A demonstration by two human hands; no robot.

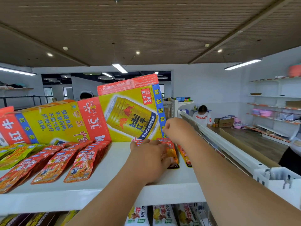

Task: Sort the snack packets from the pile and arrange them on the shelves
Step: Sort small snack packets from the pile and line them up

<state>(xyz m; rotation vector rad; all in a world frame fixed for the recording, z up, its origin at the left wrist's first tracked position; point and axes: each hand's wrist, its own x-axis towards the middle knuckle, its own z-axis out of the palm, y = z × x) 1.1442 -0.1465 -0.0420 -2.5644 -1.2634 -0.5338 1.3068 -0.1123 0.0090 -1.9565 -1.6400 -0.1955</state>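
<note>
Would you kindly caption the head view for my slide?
Left hand rests on orange packets on the shelf; right hand, curled, by the Red Bull carton.

Red-orange snack packets (78,162); white shelf (114,190); yellow-red carton (128,111).

Slatted brown ceiling (146,22) with strip lights (119,68) — white walls (211,85), wooden floor (254,141).

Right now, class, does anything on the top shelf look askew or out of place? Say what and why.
Yes. The opened-out Red Bull carton behind the red snack packets stands crooked: its right panel tilts, its print runs sideways and upside down, and it is drinks packaging on a snack shelf.
</note>
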